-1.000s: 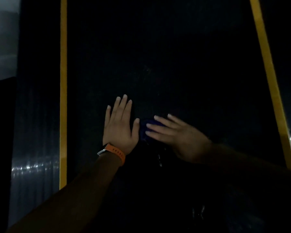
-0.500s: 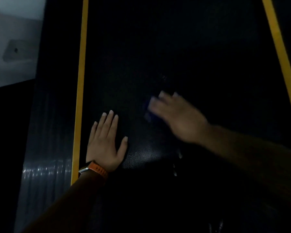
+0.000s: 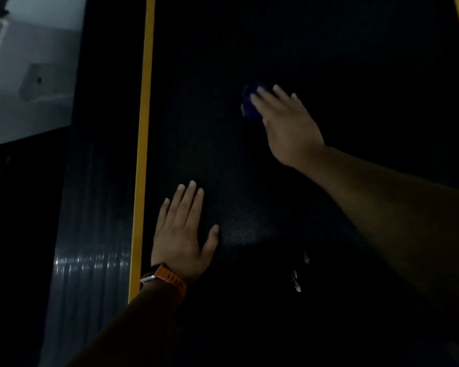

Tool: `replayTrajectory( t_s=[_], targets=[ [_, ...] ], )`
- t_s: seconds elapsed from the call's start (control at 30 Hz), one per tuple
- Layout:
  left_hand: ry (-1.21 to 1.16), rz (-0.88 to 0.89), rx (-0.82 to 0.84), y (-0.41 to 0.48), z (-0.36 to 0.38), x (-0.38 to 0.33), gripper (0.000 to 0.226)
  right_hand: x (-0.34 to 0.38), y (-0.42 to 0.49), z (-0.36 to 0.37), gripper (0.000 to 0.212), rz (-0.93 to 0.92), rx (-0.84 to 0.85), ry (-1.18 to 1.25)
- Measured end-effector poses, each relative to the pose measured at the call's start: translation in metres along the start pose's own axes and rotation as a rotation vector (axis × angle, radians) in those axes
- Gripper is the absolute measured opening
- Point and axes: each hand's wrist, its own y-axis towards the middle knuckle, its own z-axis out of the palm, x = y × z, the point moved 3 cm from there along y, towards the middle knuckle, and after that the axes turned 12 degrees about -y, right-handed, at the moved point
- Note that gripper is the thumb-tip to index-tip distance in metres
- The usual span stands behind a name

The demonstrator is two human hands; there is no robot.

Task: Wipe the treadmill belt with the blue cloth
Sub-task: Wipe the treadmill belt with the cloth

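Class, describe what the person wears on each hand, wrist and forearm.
The left hand is bare, with an orange watch strap and a pale metal clasp on the wrist. The right hand and forearm show no glove, band or sleeve. The left forearm is too dark to judge.

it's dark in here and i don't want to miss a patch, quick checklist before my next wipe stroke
1. blue cloth pressed under the right hand: ok
2. cloth on the treadmill belt, inside the yellow stripe: ok
3. left hand flat on the belt, apart from the cloth: ok
4. path ahead clear: cannot tell, too dark
5. dirt left on the belt: cannot tell
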Motion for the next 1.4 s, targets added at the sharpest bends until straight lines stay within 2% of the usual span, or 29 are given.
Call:
replayTrajectory(
  t_s=[0.03,0.07,0.17,0.2,0.23,0.27,0.37,0.43,0.47,0.5,0.57,0.6,0.67,0.7,0.77,0.83,0.9,0.93,1.0,1.03,1.07,1.1,1.13,1.23,1.27,1.3,1.33,1.4],
  targets=[
    [0.005,0.003,-0.002,0.0,0.0,0.001,0.073,0.009,-0.002,-0.002,0.068,0.084,-0.007,0.014],
    [0.012,0.007,-0.001,-0.001,0.0,0.002,0.073,0.026,-0.014,-0.002,0.07,0.059,-0.041,0.013],
    [0.028,0.02,0.0,0.0,0.001,0.003,0.073,0.087,-0.101,0.002,0.074,-0.503,0.047,0.041],
    [0.032,0.024,0.001,-0.001,0.001,0.003,0.073,0.088,-0.124,0.001,0.072,-0.642,0.103,0.026],
    [0.03,0.023,0.002,-0.001,0.001,0.003,0.073,0.075,-0.128,0.003,0.07,-0.714,0.089,-0.013],
    [0.027,0.02,0.0,-0.001,0.0,0.002,0.073,0.053,-0.114,0.006,0.071,-0.68,0.033,-0.052],
    [0.02,0.002,0.009,0.0,0.001,0.0,0.073,-0.032,-0.043,0.009,0.073,-0.136,0.013,-0.083],
    [0.011,0.0,0.004,0.0,0.0,0.0,0.073,-0.042,-0.033,0.004,0.065,0.105,0.06,-0.021],
    [0.01,-0.001,0.0,0.0,0.0,-0.001,0.073,-0.027,-0.047,0.004,0.066,0.131,0.017,-0.028],
    [0.013,-0.001,0.002,0.0,0.0,0.0,0.073,-0.001,-0.07,0.007,0.068,0.044,-0.016,-0.025],
    [0.017,-0.003,0.013,-0.001,0.0,0.0,0.073,0.061,-0.142,0.013,0.071,-0.319,-0.018,0.037],
    [0.02,-0.004,0.016,0.0,0.0,0.0,0.073,0.08,-0.172,0.011,0.072,-0.491,0.038,0.071],
    [0.019,-0.007,0.016,0.001,-0.001,-0.001,0.073,0.074,-0.19,0.009,0.081,-0.724,0.097,-0.004],
    [0.017,-0.008,0.012,0.001,-0.002,-0.001,0.072,0.055,-0.176,0.011,0.083,-0.726,0.025,-0.087],
    [0.016,-0.006,0.001,0.001,-0.002,-0.002,0.072,0.008,-0.133,0.013,0.079,-0.415,-0.001,-0.134],
    [0.005,-0.001,0.0,-0.001,-0.001,-0.002,0.072,-0.035,-0.106,0.009,0.072,-0.064,0.033,-0.052],
    [-0.004,-0.007,-0.002,-0.002,-0.002,-0.003,0.072,-0.031,-0.118,0.009,0.068,0.115,0.025,-0.02],
    [-0.001,-0.01,-0.001,-0.002,-0.003,-0.003,0.072,-0.013,-0.136,0.013,0.069,0.078,0.002,-0.042],
    [0.001,-0.016,0.004,-0.002,-0.003,-0.003,0.072,0.033,-0.188,0.016,0.073,-0.228,0.01,-0.001],
    [0.0,-0.02,0.005,-0.002,-0.003,-0.004,0.072,0.047,-0.208,0.016,0.078,-0.41,0.075,0.029],
    [-0.001,-0.021,0.004,-0.002,-0.004,-0.004,0.072,0.049,-0.216,0.014,0.082,-0.543,0.14,0.01],
    [-0.003,-0.02,0.001,-0.002,-0.004,-0.004,0.072,0.038,-0.211,0.01,0.084,-0.616,0.127,-0.032],
    [-0.003,-0.017,-0.004,-0.001,-0.004,-0.004,0.072,0.023,-0.196,0.01,0.084,-0.588,0.077,-0.095],
    [-0.002,-0.006,0.002,-0.001,-0.002,-0.003,0.072,-0.012,-0.157,0.007,0.07,-0.131,0.029,-0.047],
    [0.003,-0.006,0.005,-0.001,-0.002,-0.003,0.071,-0.007,-0.155,0.007,0.065,0.016,0.026,0.015],
    [0.01,-0.007,0.007,-0.001,-0.003,-0.003,0.071,0.008,-0.16,0.006,0.063,0.089,-0.004,0.033],
    [0.018,-0.007,0.007,-0.002,-0.003,-0.004,0.071,0.029,-0.172,0.008,0.063,0.073,-0.024,0.023],
    [0.024,-0.005,0.006,-0.002,-0.004,-0.005,0.072,0.069,-0.208,0.011,0.063,-0.169,0.008,0.052]
  ],
)
